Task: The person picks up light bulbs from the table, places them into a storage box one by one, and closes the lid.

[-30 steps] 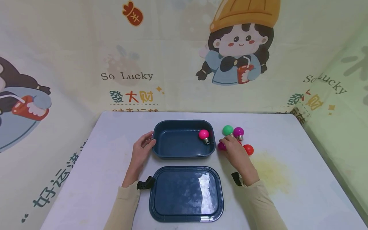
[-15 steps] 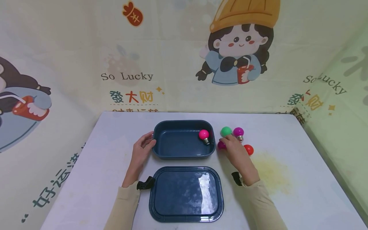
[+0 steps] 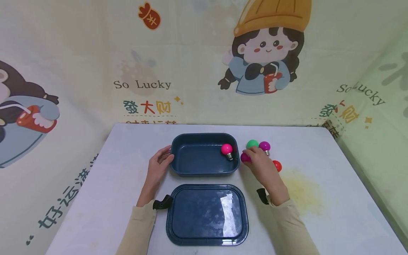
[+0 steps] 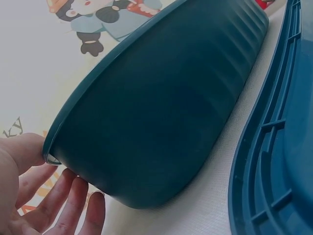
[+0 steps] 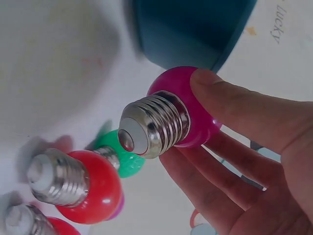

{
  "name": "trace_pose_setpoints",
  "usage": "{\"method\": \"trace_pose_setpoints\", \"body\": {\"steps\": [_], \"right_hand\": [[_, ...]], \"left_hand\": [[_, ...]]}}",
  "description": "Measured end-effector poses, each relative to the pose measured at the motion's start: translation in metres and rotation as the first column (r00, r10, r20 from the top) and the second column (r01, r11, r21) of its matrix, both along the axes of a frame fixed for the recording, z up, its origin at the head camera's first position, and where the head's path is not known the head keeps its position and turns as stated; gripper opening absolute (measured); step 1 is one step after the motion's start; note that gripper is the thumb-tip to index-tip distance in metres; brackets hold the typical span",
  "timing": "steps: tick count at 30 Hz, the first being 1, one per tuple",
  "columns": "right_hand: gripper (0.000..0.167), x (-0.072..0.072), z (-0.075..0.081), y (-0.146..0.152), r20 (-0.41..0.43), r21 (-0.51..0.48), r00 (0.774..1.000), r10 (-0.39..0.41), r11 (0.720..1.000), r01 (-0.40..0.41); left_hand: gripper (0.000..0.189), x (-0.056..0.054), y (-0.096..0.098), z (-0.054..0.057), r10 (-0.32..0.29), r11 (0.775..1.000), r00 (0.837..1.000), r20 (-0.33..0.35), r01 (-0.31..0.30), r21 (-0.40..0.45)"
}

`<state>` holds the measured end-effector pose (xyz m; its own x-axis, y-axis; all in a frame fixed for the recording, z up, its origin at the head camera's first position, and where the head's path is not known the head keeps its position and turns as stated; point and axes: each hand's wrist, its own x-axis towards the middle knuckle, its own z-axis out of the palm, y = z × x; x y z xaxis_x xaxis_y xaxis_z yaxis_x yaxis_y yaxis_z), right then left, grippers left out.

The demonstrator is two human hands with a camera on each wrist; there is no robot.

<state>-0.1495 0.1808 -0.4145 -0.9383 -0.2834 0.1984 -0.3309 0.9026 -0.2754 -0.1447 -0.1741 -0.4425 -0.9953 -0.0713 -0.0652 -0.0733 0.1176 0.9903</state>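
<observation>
My right hand (image 3: 262, 166) pinches a magenta light bulb (image 5: 178, 107) between thumb and fingers, its silver screw base pointing away from the palm. It is held just right of a dark blue rectangular box (image 3: 197, 156). Inside the box, toward its right end, lies a pink light bulb (image 3: 226, 149). My left hand (image 3: 157, 165) holds the box's left end, thumb on the rim and fingers under it against the outer wall. Near my right hand are a green bulb (image 5: 129, 156), a red bulb (image 5: 98, 186) and a purple bulb (image 3: 264, 146).
A dark blue lid (image 3: 207, 216) lies flat on the white table (image 3: 127, 156) in front of the box, between my forearms. Another red bulb (image 5: 61, 227) shows at the lower edge of the right wrist view. A printed cloth (image 3: 194, 63) hangs behind the table.
My right hand has lifted the magenta bulb slightly and moved a little away from me. The green bulb shifted left, then back right. My left hand keeps its hold on the box.
</observation>
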Motion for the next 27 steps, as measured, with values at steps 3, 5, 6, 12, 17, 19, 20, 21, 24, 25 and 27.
{"method": "trace_pose_setpoints", "body": {"steps": [3, 5, 6, 12, 17, 19, 20, 21, 24, 25, 27], "right_hand": [[0.045, 0.001, 0.003, 0.000, -0.010, -0.014, 1.000, 0.000, 1.000, -0.001], [0.045, 0.001, 0.005, 0.000, -0.016, -0.028, 1.000, 0.007, 1.000, -0.007], [0.045, 0.002, 0.006, 0.000, -0.020, -0.035, 1.000, 0.012, 0.999, -0.013], [0.047, 0.003, 0.011, -0.004, -0.050, -0.049, 0.998, 0.035, 0.998, -0.037], [0.047, 0.003, 0.017, -0.007, -0.065, -0.050, 0.997, 0.040, 0.998, -0.043], [0.046, 0.004, 0.020, -0.010, -0.069, -0.055, 0.997, 0.040, 0.997, -0.044], [0.046, 0.004, 0.022, -0.011, -0.067, -0.060, 0.997, 0.039, 0.997, -0.043], [0.046, 0.005, 0.023, -0.012, -0.064, -0.065, 0.997, 0.038, 0.997, -0.042], [0.045, 0.005, 0.026, -0.016, -0.048, -0.081, 0.998, 0.039, 0.996, -0.043], [0.044, 0.005, 0.027, -0.017, -0.043, -0.086, 0.998, 0.041, 0.995, -0.045], [0.044, 0.005, 0.028, -0.020, -0.036, -0.092, 0.998, 0.045, 0.995, -0.048]], "left_hand": [[0.047, 0.000, 0.001, -0.001, 0.001, 1.000, 1.000, 0.000, -0.001, -0.003], [0.047, 0.000, 0.001, -0.001, 0.003, 1.000, 1.000, 0.003, -0.003, -0.008], [0.047, 0.000, 0.001, -0.001, 0.004, 1.000, 1.000, 0.005, -0.004, -0.012], [0.047, 0.001, 0.000, 0.000, 0.008, 1.000, 1.000, 0.004, -0.008, -0.023], [0.047, 0.000, 0.000, 0.000, 0.003, 1.000, 1.000, 0.006, -0.003, -0.025], [0.047, 0.000, -0.001, -0.001, 0.000, 1.000, 1.000, 0.004, 0.000, -0.021], [0.047, 0.000, -0.001, -0.001, -0.002, 1.000, 1.000, 0.002, 0.002, -0.013], [0.047, 0.000, -0.001, -0.001, -0.004, 1.000, 1.000, 0.001, 0.004, -0.006], [0.047, 0.000, -0.001, -0.001, -0.010, 1.000, 1.000, -0.004, 0.010, 0.008], [0.047, 0.000, -0.001, -0.001, -0.012, 1.000, 1.000, -0.005, 0.012, 0.011], [0.047, 0.000, -0.001, -0.001, -0.013, 1.000, 1.000, -0.005, 0.013, 0.012]]}}
